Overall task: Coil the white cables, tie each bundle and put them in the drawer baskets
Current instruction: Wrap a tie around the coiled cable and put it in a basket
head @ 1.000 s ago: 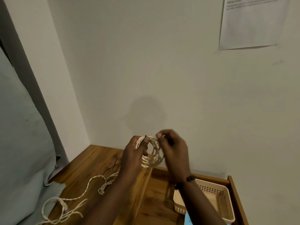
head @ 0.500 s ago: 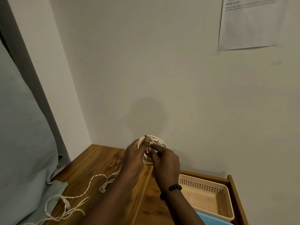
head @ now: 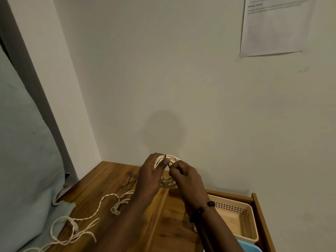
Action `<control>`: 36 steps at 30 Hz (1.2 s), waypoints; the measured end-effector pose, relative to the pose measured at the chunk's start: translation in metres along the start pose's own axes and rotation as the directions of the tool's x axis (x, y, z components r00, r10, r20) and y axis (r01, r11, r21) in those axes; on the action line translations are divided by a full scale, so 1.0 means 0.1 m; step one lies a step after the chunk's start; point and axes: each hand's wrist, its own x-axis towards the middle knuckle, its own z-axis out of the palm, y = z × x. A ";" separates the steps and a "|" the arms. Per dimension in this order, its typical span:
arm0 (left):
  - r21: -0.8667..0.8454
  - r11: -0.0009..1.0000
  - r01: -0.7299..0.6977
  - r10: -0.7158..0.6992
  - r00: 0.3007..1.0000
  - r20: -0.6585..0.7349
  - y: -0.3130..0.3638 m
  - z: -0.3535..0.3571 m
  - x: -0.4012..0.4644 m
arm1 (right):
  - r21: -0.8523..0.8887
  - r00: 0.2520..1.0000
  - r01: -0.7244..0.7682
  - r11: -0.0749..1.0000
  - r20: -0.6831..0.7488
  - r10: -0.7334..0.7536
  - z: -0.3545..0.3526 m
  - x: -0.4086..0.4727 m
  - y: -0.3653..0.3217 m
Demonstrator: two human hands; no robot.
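Observation:
A coiled white cable bundle is held up in front of the wall, above the wooden top. My left hand grips the coil's left side, thumb pressed across its top. My right hand pinches a thin dark tie at the coil, and another bit of the tie shows on the coil's top edge. The lower loops of the coil peek out between both hands. A loose white cable lies tangled on the wooden top at the lower left. A beige perforated basket sits in the open drawer at the right.
A blue basket shows at the bottom edge beside the beige one. The drawer's wooden side runs along the right. Thin dark ties lie on the wooden top. Grey fabric fills the left. Paper hangs on the wall.
My right hand has come down from the coil's right rim to its front and now pinches the tie. The coil has sunk a little behind both hands.

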 end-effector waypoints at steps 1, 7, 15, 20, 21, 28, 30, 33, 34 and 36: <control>-0.012 1.000 0.007 -0.007 1.000 0.024 0.01 0.00 0.00 | -0.026 1.000 0.023 0.999 -0.004 -0.023 -0.02 -0.01 0.00; -0.007 0.999 -0.040 0.040 0.987 0.155 0.13 -0.02 -0.06 | -0.367 0.925 0.147 0.918 -0.276 -0.259 0.00 -0.12 -0.01; 0.008 0.998 -0.061 0.057 0.962 0.266 0.28 0.03 -0.16 | -0.337 0.701 0.382 0.861 -0.502 -0.507 0.04 -0.14 0.03; -0.046 0.997 -0.061 0.070 0.971 0.227 0.32 0.06 -0.18 | -0.192 0.744 0.387 0.902 -0.514 -0.428 0.03 -0.13 -0.05; -0.059 0.997 -0.059 0.070 0.975 0.213 0.33 0.06 -0.18 | -0.104 0.774 0.372 0.922 -0.513 -0.370 0.02 -0.14 -0.08; -0.112 0.993 -0.029 0.051 0.979 0.199 0.33 0.01 -0.18 | 0.104 0.899 0.361 0.927 -0.301 -0.317 -0.17 0.00 -0.07; -0.126 0.992 -0.005 0.031 0.978 0.207 0.33 0.00 -0.16 | 0.150 0.917 0.343 0.927 -0.267 -0.296 -0.21 0.02 -0.05; -0.142 0.990 0.018 0.012 0.978 0.208 0.33 0.02 -0.14 | 0.126 0.923 0.321 0.939 -0.264 -0.281 -0.20 0.04 -0.05; -0.140 0.990 0.016 0.013 0.979 0.201 0.32 0.03 -0.14 | 0.088 0.919 0.320 0.943 -0.271 -0.287 -0.18 0.04 -0.05; -0.120 0.993 0.004 0.018 0.983 0.184 0.31 0.04 -0.13 | 0.049 0.911 0.320 0.946 -0.290 -0.293 -0.18 0.03 -0.06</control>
